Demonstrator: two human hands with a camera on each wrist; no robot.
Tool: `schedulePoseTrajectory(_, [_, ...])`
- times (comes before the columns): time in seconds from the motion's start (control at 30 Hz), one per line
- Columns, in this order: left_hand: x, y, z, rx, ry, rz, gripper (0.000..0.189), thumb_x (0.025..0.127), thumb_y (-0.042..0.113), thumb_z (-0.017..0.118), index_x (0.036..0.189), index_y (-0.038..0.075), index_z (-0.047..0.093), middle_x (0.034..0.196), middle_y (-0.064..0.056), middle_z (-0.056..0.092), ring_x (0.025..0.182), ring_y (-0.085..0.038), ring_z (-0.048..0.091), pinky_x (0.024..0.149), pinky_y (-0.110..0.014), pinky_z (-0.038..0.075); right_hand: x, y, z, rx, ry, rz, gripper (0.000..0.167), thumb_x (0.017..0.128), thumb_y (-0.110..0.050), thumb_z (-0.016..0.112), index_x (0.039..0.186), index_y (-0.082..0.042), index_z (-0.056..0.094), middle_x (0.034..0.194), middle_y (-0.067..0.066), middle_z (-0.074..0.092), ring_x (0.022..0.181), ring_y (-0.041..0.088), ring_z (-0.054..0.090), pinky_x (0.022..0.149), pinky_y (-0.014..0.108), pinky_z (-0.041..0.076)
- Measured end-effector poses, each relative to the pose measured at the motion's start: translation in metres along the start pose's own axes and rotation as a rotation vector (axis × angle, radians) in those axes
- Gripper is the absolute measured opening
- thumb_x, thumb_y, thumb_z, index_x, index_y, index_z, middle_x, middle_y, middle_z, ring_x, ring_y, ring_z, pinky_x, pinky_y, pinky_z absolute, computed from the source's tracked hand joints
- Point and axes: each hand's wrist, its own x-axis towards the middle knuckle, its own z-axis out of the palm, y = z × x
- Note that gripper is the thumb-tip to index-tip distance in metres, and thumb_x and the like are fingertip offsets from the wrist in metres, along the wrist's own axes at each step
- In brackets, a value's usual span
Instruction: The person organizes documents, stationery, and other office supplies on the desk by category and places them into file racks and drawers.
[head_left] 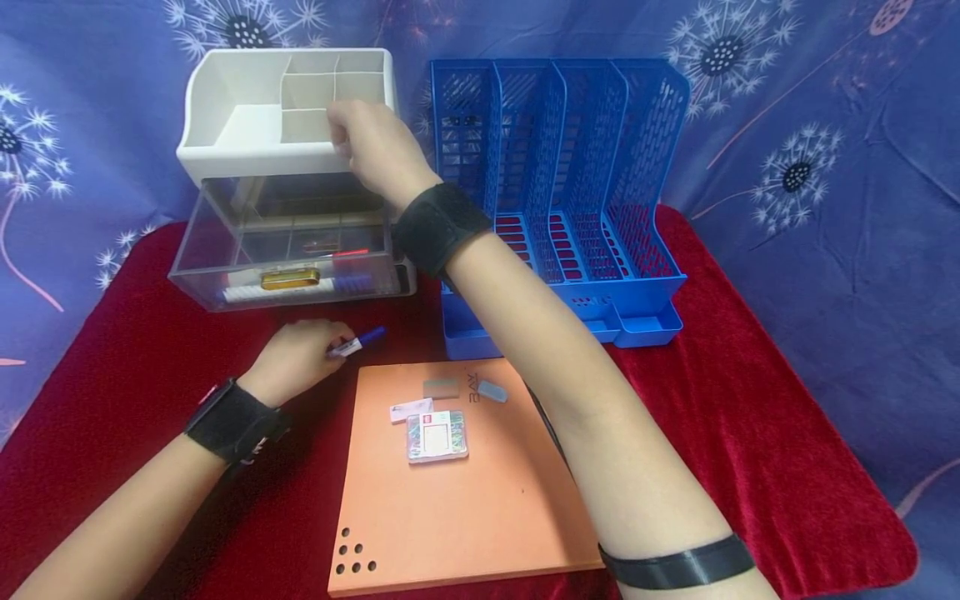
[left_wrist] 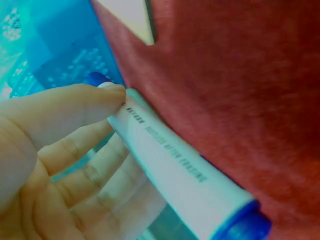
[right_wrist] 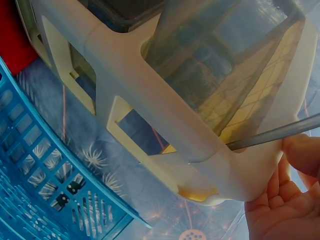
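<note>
Left hand pinches the marker, just this side of the clear drawer, long axis slanting up and right; right hand grips the white organizer's rim higher up, far as I can tell, well away from the marker

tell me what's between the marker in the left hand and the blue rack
Only bare red cloth lies between the marker and the blue rack, in the head view.

A white marker with blue ends is slanting in the left hand. Just behind, a white organizer is standing upright on the bench, its clear drawer jutting below open compartments.
</note>
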Motion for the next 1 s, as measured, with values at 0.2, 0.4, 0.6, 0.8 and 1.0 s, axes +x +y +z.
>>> schedulePoseTrajectory(0.2, [-0.003,0.011,-0.01,0.016,0.022,0.018,0.025,0.074,0.0,0.072,0.098,0.004,0.068,0.078,-0.006,0.065,0.064,-0.015,0.056,0.059,-0.038,0.048,0.0,0.0,0.0,-0.002,-0.002,0.01,0.026,0.081,0.008,0.052,0.094,-0.014,0.056,0.098,-0.003,0.059,0.091,0.01,0.051,0.078,0.021,0.042])
schedulePoseTrajectory(0.4, [-0.007,0.022,-0.018,0.016,0.058,0.045,0.024,0.073,-0.002,0.07,0.096,0.004,0.069,0.082,-0.006,0.068,0.067,-0.017,0.061,0.062,-0.04,0.051,0.0,0.0,0.0,-0.005,0.001,0.003,0.025,0.081,0.007,0.053,0.094,-0.014,0.056,0.097,-0.003,0.059,0.091,0.011,0.051,0.079,0.021,0.042])
schedulePoseTrajectory(0.6, [-0.011,0.036,-0.026,0.031,0.062,0.05,0.025,0.072,-0.001,0.073,0.097,0.005,0.069,0.084,-0.006,0.068,0.073,-0.019,0.063,0.067,-0.042,0.052,0.0,0.0,0.0,-0.007,0.003,-0.003,0.025,0.081,0.007,0.052,0.093,-0.014,0.056,0.097,-0.003,0.058,0.091,0.011,0.051,0.079,0.021,0.042])
schedulePoseTrajectory(0.8, [-0.016,0.049,-0.034,0.087,0.078,0.079,0.027,0.07,-0.001,0.075,0.096,0.006,0.07,0.082,-0.007,0.067,0.074,-0.022,0.064,0.066,-0.042,0.053,0.0,0.001,0.0,-0.018,0.012,-0.002,0.025,0.08,0.008,0.052,0.092,-0.014,0.055,0.096,-0.003,0.058,0.09,0.011,0.051,0.078,0.022,0.042])
schedulePoseTrajectory(1.0, [-0.019,0.058,-0.042,0.118,0.07,0.072,0.029,0.071,0.001,0.076,0.099,0.006,0.07,0.085,-0.008,0.068,0.076,-0.022,0.064,0.069,-0.042,0.054,0.0,0.0,0.0,-0.003,0.01,-0.001,0.024,0.081,0.007,0.053,0.093,-0.014,0.056,0.097,-0.003,0.059,0.09,0.011,0.051,0.078,0.022,0.042])
